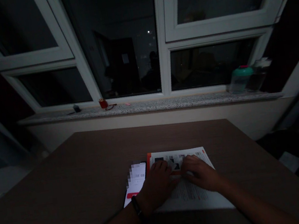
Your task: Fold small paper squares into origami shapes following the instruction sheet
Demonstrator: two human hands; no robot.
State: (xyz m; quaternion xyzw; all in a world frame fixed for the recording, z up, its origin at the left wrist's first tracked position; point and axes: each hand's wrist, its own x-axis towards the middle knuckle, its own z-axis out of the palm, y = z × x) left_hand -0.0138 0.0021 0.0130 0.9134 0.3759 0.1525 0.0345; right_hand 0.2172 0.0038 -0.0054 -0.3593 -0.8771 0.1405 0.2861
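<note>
A printed booklet with an orange edge lies on the table, its page showing text and small dark pictures. My left hand, with a dark band on its wrist, is over the booklet's left part, fingers bent and held together. A small pale, see-through-looking piece shows at its fingertips; I cannot make out what it is. Over the booklet's upper middle, my right hand has its fingers curled inward towards the left hand. Whatever its fingers hold is hidden in the dim light.
A lit phone lies left of the booklet, partly behind my left forearm. The brown table reaches towards a granite windowsill. On the sill are a small red jar, a dark small object and a teal-lidded container.
</note>
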